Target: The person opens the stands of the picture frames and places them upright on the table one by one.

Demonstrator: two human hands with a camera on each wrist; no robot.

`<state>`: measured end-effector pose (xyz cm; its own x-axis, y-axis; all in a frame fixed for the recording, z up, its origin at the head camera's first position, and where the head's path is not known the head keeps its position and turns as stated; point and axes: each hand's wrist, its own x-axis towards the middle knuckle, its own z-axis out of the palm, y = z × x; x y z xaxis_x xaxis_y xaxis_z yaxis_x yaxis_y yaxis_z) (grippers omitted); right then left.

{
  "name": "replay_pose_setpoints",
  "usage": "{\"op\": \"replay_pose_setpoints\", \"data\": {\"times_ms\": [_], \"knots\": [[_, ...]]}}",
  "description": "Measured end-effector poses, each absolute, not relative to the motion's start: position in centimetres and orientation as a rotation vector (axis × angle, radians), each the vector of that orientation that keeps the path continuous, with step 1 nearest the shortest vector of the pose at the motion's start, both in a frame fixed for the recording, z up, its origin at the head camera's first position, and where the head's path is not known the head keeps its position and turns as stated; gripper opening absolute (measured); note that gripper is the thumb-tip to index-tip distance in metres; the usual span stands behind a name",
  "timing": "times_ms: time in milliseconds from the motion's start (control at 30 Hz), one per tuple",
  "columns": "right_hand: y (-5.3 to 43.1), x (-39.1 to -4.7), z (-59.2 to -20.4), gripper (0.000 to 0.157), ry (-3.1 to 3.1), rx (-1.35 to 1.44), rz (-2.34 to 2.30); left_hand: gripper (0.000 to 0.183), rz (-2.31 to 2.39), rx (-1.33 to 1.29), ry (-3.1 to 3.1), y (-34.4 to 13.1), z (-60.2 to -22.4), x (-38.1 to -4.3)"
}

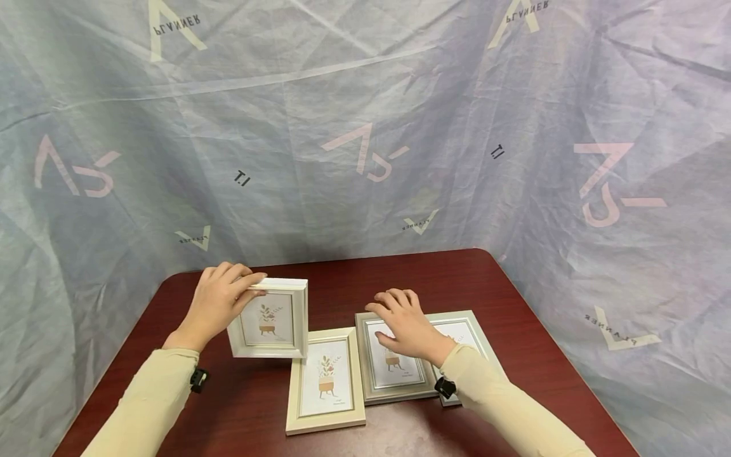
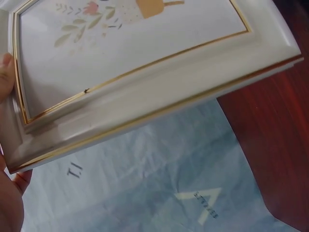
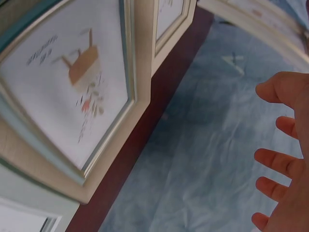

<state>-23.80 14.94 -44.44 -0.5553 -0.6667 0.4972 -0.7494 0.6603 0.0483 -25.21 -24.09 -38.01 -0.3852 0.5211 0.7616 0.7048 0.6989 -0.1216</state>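
Observation:
My left hand (image 1: 219,298) grips a white picture frame (image 1: 301,317) by its top edge, holding it tilted up at the left of the table. Gold lines edge this white frame (image 2: 145,104) in the left wrist view, with fingertips at its left side. Over the silver-grey picture frame (image 1: 400,397) hovers my right hand (image 1: 408,324), its fingers spread and holding nothing. In the right wrist view the right hand (image 3: 289,164) is apart from the silver-grey frame (image 3: 142,58). A cream picture frame (image 1: 325,423) lies between the hands.
Another pale picture frame (image 1: 465,315) lies at the right, partly hidden by the right forearm and the silver-grey frame. The dark red table (image 1: 337,270) has a rounded far corner. A printed grey cloth (image 1: 342,209) hangs behind and along both sides.

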Motion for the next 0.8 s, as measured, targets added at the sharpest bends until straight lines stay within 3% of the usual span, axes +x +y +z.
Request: {"op": "replay_pose_setpoints", "data": {"times_ms": [333,500,800], "knots": [[12.5,-22.4,-44.6,0.048,-2.432,1.202,0.162,0.056,-0.309,-0.813,-2.127,-26.5,-37.9,-25.4],[11.5,-21.6,-44.5,0.051,-2.43,1.233,0.106,0.028,-0.339,-0.723,-2.154,-27.5,-38.1,-25.4],[10.6,-20.3,-44.9,0.053,-2.344,1.327,0.027,0.036,-0.378,-0.572,-2.194,-29.0,-38.9,-25.2]]}}
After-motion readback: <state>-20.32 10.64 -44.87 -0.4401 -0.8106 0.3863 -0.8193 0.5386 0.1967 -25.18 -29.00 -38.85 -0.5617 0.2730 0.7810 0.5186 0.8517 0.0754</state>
